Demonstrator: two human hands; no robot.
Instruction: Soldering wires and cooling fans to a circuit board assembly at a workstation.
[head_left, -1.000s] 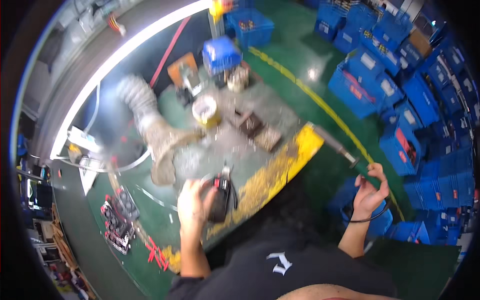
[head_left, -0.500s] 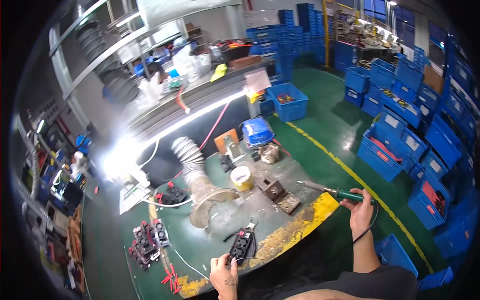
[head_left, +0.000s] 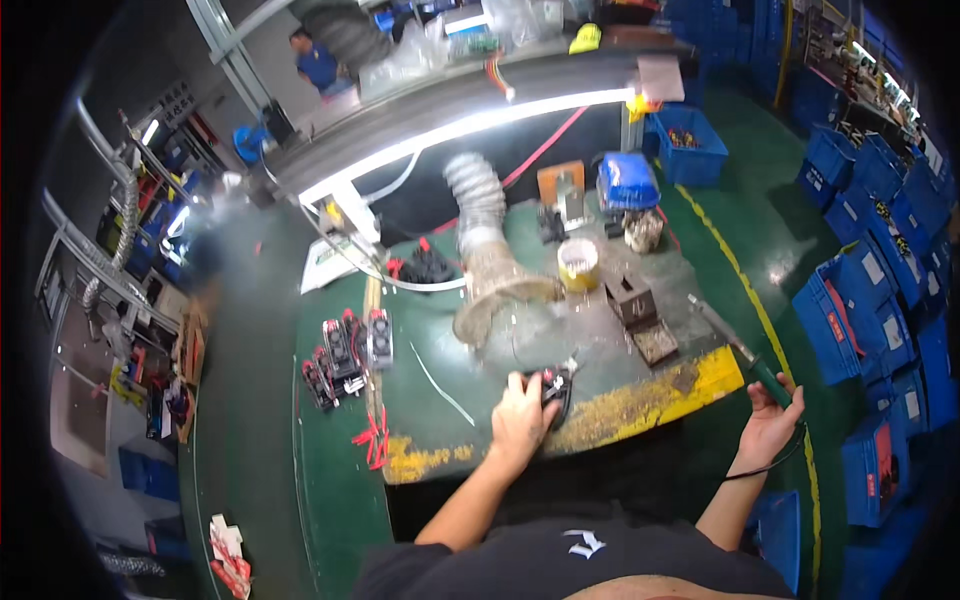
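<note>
soldering iron [head_left: 745, 357] sits gripped in my right hand [head_left: 768, 425] off the bench's right corner, its long shaft slanting up-left with the tip over the green bench [head_left: 440, 350]. my left hand [head_left: 520, 420] is closed over the small black and red part [head_left: 555, 385] near the front edge, well left of the tip and below it.

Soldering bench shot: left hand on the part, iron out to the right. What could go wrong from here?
1. The left hand lies on the black component, so fingers may be close to the heat if the iron comes in.
2. The right hand holds the soldering iron past the table edge; its cord could perhaps snag.
</note>
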